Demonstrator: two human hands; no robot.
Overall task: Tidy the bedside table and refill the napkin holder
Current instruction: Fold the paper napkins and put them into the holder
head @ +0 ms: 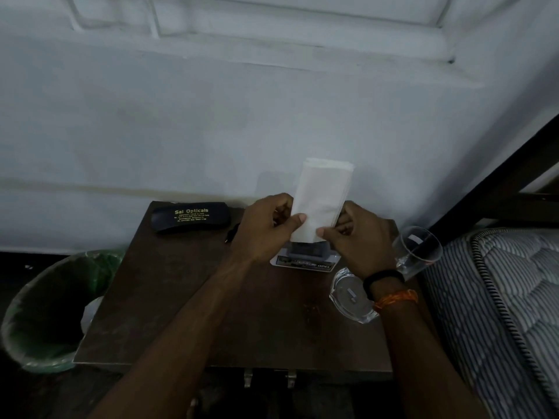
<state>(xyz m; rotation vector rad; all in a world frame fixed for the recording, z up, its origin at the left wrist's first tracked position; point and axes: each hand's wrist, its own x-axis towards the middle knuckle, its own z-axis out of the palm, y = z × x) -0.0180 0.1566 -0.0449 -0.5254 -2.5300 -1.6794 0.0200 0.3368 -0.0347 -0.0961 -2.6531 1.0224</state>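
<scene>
A stack of white folded napkins (323,195) stands upright over the napkin holder (305,258), a small grey stand with a printed white base at the back of the dark wooden bedside table (187,297). My left hand (266,228) grips the stack's left edge and my right hand (357,237) grips its right lower edge. The lower end of the napkins is at the holder's slot, partly hidden by my fingers.
A black spectacle case (190,219) lies at the table's back left. A glass ashtray (351,294) and an upright drinking glass (419,252) stand at the right. A green-lined bin (45,313) stands on the floor left; a striped mattress (499,297) borders the right.
</scene>
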